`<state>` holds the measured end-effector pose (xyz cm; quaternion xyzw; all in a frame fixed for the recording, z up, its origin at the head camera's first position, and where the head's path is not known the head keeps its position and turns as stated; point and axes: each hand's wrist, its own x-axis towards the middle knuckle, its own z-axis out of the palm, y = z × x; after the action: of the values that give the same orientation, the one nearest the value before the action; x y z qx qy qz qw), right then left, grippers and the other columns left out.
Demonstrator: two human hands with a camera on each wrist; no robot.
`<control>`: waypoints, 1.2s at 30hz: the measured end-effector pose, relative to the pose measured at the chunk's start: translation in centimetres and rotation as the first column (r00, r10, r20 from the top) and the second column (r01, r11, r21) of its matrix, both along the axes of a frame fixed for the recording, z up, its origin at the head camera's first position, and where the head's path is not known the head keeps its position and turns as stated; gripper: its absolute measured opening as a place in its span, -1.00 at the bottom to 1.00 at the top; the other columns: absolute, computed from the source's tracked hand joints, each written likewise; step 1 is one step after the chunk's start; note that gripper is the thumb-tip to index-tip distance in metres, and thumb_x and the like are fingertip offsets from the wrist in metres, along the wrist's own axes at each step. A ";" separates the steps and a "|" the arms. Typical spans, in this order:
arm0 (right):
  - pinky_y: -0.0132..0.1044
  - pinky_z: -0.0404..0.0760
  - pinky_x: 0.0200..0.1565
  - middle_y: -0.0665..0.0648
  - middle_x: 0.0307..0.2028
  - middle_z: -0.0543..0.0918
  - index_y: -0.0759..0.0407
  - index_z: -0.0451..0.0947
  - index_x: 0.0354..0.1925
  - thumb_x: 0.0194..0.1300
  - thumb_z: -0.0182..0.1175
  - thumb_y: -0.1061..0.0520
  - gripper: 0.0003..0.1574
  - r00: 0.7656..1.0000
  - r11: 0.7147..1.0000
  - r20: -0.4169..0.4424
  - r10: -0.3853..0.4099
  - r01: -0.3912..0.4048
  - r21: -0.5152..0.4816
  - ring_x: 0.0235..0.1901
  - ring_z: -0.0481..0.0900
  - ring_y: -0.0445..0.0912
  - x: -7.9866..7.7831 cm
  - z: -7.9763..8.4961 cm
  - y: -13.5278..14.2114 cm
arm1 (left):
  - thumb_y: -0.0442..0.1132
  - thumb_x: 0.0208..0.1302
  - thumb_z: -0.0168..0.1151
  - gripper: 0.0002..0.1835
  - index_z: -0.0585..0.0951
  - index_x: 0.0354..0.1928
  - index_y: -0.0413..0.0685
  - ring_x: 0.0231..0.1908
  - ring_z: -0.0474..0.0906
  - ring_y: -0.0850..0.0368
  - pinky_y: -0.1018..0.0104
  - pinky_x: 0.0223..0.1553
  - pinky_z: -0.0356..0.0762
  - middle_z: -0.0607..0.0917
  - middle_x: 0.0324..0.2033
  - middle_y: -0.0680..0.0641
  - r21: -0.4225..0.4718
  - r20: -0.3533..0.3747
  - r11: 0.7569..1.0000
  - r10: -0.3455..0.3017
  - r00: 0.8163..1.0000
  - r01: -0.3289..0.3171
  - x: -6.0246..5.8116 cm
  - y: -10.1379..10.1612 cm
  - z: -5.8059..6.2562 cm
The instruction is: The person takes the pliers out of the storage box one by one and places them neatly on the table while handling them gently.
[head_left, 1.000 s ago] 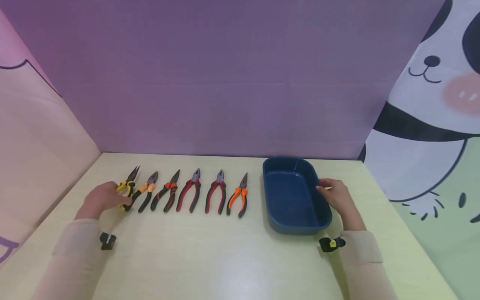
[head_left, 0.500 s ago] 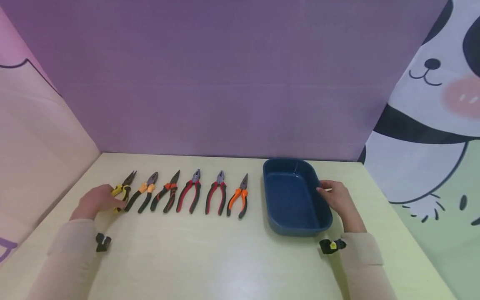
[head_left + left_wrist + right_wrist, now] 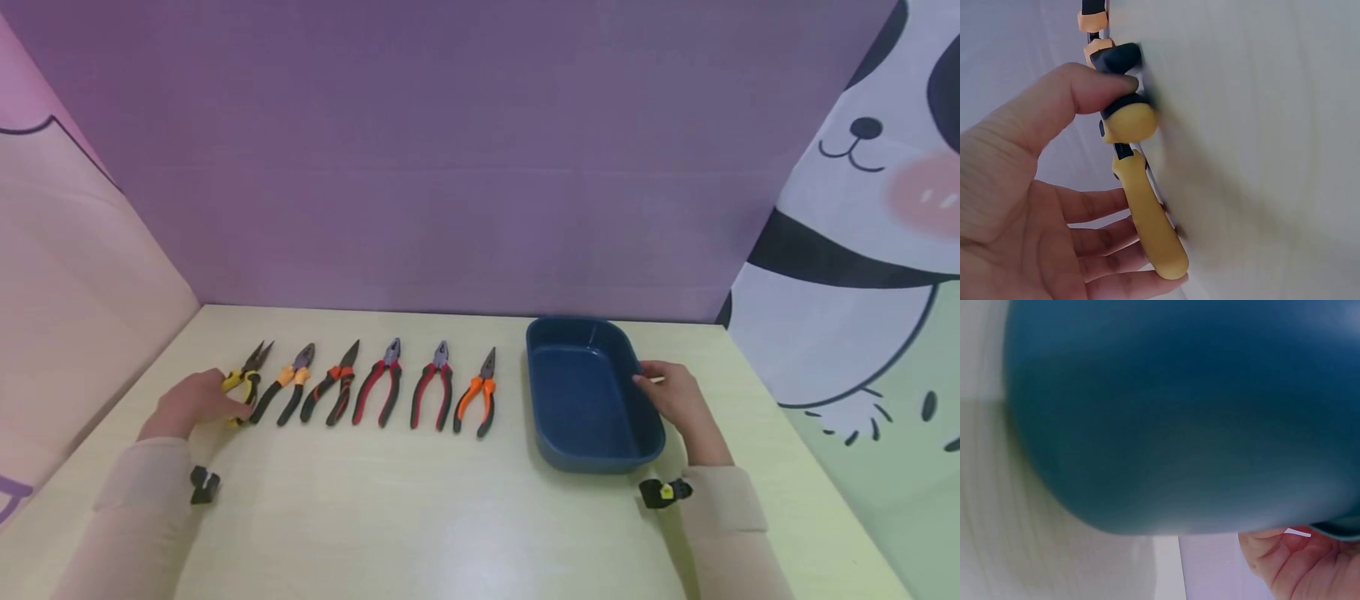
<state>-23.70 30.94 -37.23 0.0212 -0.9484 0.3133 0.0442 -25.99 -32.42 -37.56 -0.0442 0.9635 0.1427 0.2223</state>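
Observation:
At the left end of a row of pliers, my left hand [image 3: 197, 403] grips the yellow-and-black long-nose pliers [image 3: 253, 367] by the handles. In the left wrist view, the thumb lies against one handle and the fingers sit behind the other yellow handle [image 3: 1150, 219]. The pliers' tips point away from me and stand slightly apart. On the right, my right hand [image 3: 671, 396] pinches the right rim of a deep blue rectangular tub [image 3: 592, 462]. The tub's outer wall [image 3: 1166, 425] fills most of the right wrist view, hiding part of that hand's fingers.
Orange-and-black pliers [image 3: 300, 371] lie just right of the left hand. Further right come dark red-striped pliers [image 3: 347, 371], two red-and-black pairs [image 3: 390, 367] and orange long-nose pliers [image 3: 487, 383]. A purple backdrop [image 3: 465, 208] rises behind the table's far edge.
My left hand has moved left and slightly nearer with the yellow-and-black pliers, widening the space beside the neighbouring pair. Their tips are now spread further. The right hand stays at the tub's rim.

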 end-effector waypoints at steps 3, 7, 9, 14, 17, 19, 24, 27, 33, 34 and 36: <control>0.08 0.56 -0.14 0.53 -0.12 0.57 0.60 0.42 0.02 0.31 0.09 0.25 -0.57 1.000 1.000 0.007 -0.001 0.001 -0.005 -0.17 0.59 0.35 -0.1 0.1 0.0 | 0.18 -0.01 0.32 0.08 0.11 0.18 -0.66 0.01 0.31 -0.55 -0.29 -0.05 0.36 0.30 0.07 -0.64 0.000 -0.003 1.000 -0.015 1.000 0.015 0.2 0.0 0.1; 0.09 0.55 -0.12 0.53 -0.12 0.58 0.59 0.42 0.02 0.30 0.09 0.25 -0.57 1.000 1.000 0.006 -0.006 0.006 -0.006 -0.17 0.60 0.34 -0.2 0.2 0.0 | 0.17 0.01 0.31 0.09 0.08 0.19 -0.68 0.02 0.28 -0.57 -0.31 -0.03 0.34 0.25 0.07 -0.67 0.001 -0.004 1.000 -0.026 1.000 0.026 0.3 0.2 0.2; 0.09 0.55 -0.12 0.52 -0.13 0.58 0.59 0.43 0.02 0.30 0.09 0.26 -0.58 1.000 1.000 0.003 -0.008 0.008 -0.003 -0.17 0.60 0.34 -0.2 0.2 0.0 | 0.16 0.02 0.30 0.09 0.07 0.19 -0.69 0.02 0.27 -0.57 -0.32 -0.01 0.34 0.24 0.07 -0.68 0.001 0.000 1.000 -0.027 1.000 0.027 0.4 0.3 0.3; 0.09 0.55 -0.11 0.52 -0.14 0.59 0.58 0.43 0.01 0.29 0.09 0.27 -0.59 1.000 1.000 -0.003 -0.007 0.007 -0.003 -0.17 0.60 0.34 -0.1 0.1 -0.1 | 0.16 0.02 0.31 0.08 0.08 0.17 -0.70 0.01 0.28 -0.56 -0.31 -0.01 0.34 0.25 0.05 -0.68 0.002 0.005 1.000 -0.026 1.000 0.026 0.5 0.5 0.5; 0.09 0.55 -0.11 0.52 -0.14 0.59 0.58 0.43 0.01 0.29 0.09 0.28 -0.59 1.000 1.000 -0.005 -0.007 0.007 -0.001 -0.17 0.60 0.34 0.0 0.1 -0.1 | 0.19 0.00 0.32 0.07 0.14 0.13 -0.69 -0.04 0.34 -0.52 -0.28 -0.04 0.37 0.31 0.00 -0.66 0.005 0.002 1.000 -0.027 1.000 0.027 0.4 0.5 0.5; 0.09 0.55 -0.10 0.52 -0.13 0.58 0.58 0.43 0.02 0.29 0.09 0.27 -0.58 1.000 1.000 -0.004 -0.007 0.007 -0.003 -0.16 0.60 0.34 0.0 0.1 -0.1 | 0.22 -0.03 0.33 0.07 0.17 0.11 -0.68 -0.06 0.37 -0.49 -0.27 -0.06 0.39 0.34 -0.03 -0.64 0.006 -0.003 0.999 -0.032 0.999 0.032 0.3 0.3 0.4; 0.10 0.54 -0.11 0.54 -0.11 0.57 0.60 0.42 0.02 0.31 0.08 0.24 -0.56 1.000 1.000 0.003 -0.001 0.001 0.005 -0.15 0.59 0.35 -0.1 0.3 0.0 | 0.32 -0.07 0.31 0.15 0.18 0.10 -0.70 -0.05 0.36 -0.51 -0.27 -0.04 0.38 0.34 -0.02 -0.65 -0.008 -0.004 0.999 -0.039 0.999 0.039 0.0 -0.1 -0.2; 0.11 0.54 -0.10 0.54 -0.11 0.56 0.61 0.42 0.02 0.30 0.08 0.26 -0.57 1.000 1.000 0.004 0.002 -0.002 0.014 -0.15 0.58 0.35 -0.1 0.3 0.0 | 0.36 -0.08 0.29 0.23 0.11 0.15 -0.72 0.02 0.28 -0.57 -0.31 0.02 0.32 0.27 0.05 -0.69 -0.015 0.001 0.999 -0.038 0.999 0.038 0.0 -0.3 -0.5; 0.10 0.54 -0.09 0.54 -0.10 0.57 0.60 0.42 0.03 0.30 0.08 0.26 -0.56 1.000 1.000 0.008 0.004 -0.004 0.017 -0.14 0.58 0.35 0.0 0.2 -0.1 | 0.39 -0.07 0.26 0.26 0.07 0.19 -0.72 0.08 0.20 -0.61 -0.35 0.06 0.26 0.20 0.11 -0.71 -0.007 -0.002 0.999 -0.040 0.999 0.040 0.4 -0.3 -0.6; 0.10 0.54 -0.10 0.54 -0.10 0.57 0.60 0.42 0.03 0.30 0.08 0.26 -0.56 1.000 1.000 0.006 0.007 -0.007 0.018 -0.15 0.58 0.35 0.0 0.2 0.0 | 0.40 -0.07 0.25 0.28 0.05 0.20 -0.72 0.09 0.18 -0.62 -0.36 0.07 0.24 0.17 0.12 -0.71 -0.002 0.001 0.999 -0.038 0.999 0.038 0.4 -0.3 -0.6; 0.10 0.54 -0.10 0.53 -0.11 0.57 0.59 0.42 0.03 0.30 0.08 0.26 -0.56 1.000 1.000 0.001 0.008 -0.008 0.018 -0.16 0.59 0.35 0.0 0.2 0.0 | 0.42 -0.06 0.24 0.30 0.02 0.22 -0.72 0.12 0.14 -0.63 -0.36 0.09 0.21 0.13 0.14 -0.71 0.006 0.004 0.999 -0.035 0.999 0.035 0.5 -0.3 -0.6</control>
<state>-23.65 30.90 -37.03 0.0252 -0.9511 0.3050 0.0421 -25.47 -32.72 -38.20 -0.0270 0.9632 0.1415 0.2268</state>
